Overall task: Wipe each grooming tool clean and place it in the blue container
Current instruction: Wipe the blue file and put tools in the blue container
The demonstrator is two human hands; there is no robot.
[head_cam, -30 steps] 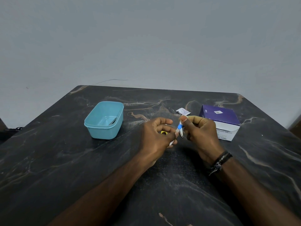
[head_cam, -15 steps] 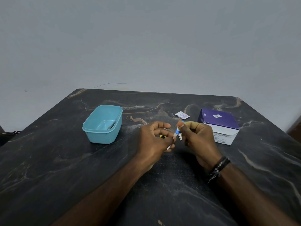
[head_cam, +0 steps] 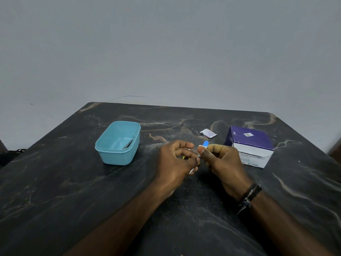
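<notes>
At frame centre, the right hand (head_cam: 224, 163) pinches a small blue-tipped grooming tool (head_cam: 205, 144). The left hand (head_cam: 176, 161), fingers curled, grips a white wipe (head_cam: 191, 170) against it. The blue container (head_cam: 118, 143) sits left of centre on the dark marble table (head_cam: 55, 182), a metal tool (head_cam: 129, 144) inside.

Plain grey wall (head_cam: 166, 43), dark marble-patterned table (head_cam: 55, 191) with pale veins, even dim light
</notes>
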